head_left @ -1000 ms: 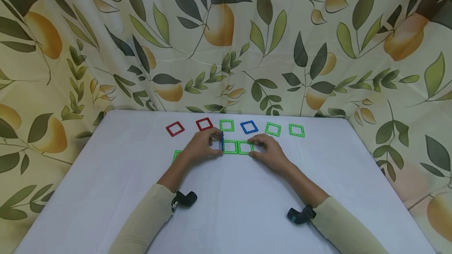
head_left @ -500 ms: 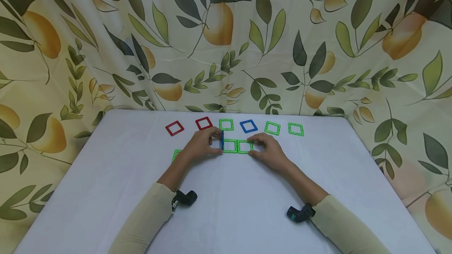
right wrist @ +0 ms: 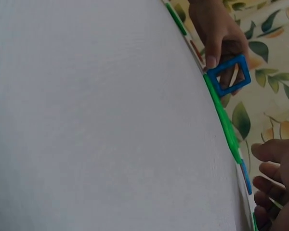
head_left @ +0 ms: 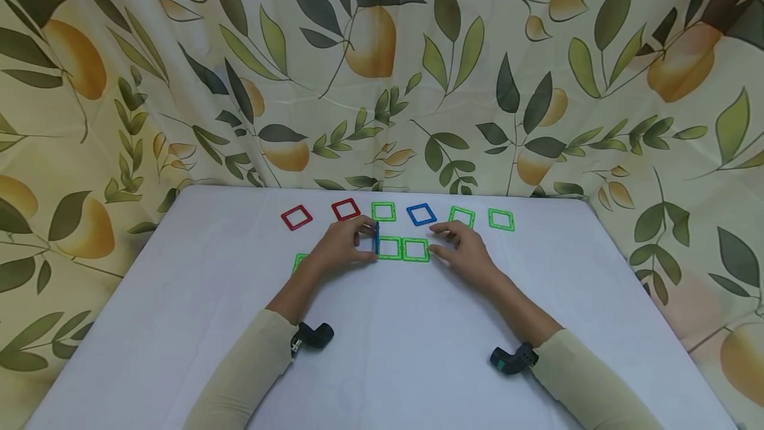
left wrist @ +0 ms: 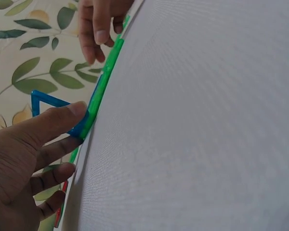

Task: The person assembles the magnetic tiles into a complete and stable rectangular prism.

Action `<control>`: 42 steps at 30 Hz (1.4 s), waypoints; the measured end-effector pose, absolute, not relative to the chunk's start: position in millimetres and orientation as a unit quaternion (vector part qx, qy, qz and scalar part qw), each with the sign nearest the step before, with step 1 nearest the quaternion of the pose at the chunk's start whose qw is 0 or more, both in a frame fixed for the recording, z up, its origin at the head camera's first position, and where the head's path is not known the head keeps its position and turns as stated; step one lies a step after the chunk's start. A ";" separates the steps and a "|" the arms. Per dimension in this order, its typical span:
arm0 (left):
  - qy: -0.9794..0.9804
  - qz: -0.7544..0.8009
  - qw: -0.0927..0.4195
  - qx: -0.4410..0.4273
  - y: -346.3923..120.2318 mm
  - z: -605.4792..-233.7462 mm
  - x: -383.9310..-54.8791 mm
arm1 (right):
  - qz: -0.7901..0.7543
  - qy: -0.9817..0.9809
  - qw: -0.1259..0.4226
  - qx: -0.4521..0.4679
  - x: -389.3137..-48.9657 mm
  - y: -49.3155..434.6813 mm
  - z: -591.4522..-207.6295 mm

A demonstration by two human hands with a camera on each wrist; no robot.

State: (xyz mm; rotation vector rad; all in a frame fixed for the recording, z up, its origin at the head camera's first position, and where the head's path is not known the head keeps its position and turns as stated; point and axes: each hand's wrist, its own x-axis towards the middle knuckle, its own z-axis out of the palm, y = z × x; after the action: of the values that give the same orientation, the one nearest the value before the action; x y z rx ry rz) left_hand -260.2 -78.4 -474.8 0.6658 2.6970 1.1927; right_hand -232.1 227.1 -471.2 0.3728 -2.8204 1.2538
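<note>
My left hand (head_left: 341,244) pinches a blue square open-frame tile (right wrist: 225,64) between thumb and fingers. The blue tile stands upright at the left edge of the nearer green pair. Two green square frame tiles, a left one (head_left: 390,238) and a right one (head_left: 415,261), lie flat side by side on the white table. In the left wrist view, the thumb presses on the blue tile right at the end of the green row (left wrist: 102,86). Just right of the pair, my right hand (head_left: 468,254) holds nothing, its fingers loosely bent and apart from the tiles.
Along the back lie two red tiles (head_left: 286,223), a green one (head_left: 384,220), a blue one (head_left: 416,206) and two more green ones (head_left: 501,211). Another green tile (head_left: 298,259) is partly hidden by my left wrist. A patterned curtain (head_left: 382,118) hangs behind the table (head_left: 382,350).
My right hand has let go of the right green tile and moved slightly right. The left hand keeps its pinch on the blue tile in the same place.
</note>
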 end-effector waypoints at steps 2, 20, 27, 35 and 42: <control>0.891 0.393 0.058 0.219 -78.4 -474.5 -260.2 | 0.399 -0.909 0.022 0.114 -234.9 230.4 -469.4; 0.891 0.393 0.053 0.222 -79.0 -475.2 -258.9 | 0.337 -0.938 0.076 0.037 -262.3 277.4 -473.0; 0.889 0.395 0.049 0.227 -80.0 -475.7 -257.4 | 0.314 -0.946 0.077 0.022 -267.2 294.0 -474.5; 0.888 0.398 0.051 0.225 -80.3 -475.3 -257.7 | 0.287 -0.956 0.049 0.021 -275.5 316.7 -474.8; 0.886 0.403 0.053 0.224 -80.1 -475.2 -258.0 | 0.278 -0.959 0.051 0.012 -280.3 336.3 -475.5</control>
State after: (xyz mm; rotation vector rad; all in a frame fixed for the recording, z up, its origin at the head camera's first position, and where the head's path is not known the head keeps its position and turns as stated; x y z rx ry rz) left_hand -258.0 -80.1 -475.2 0.6798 2.6934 1.2248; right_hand -280.3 336.3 -475.5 0.0370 -2.9184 0.8466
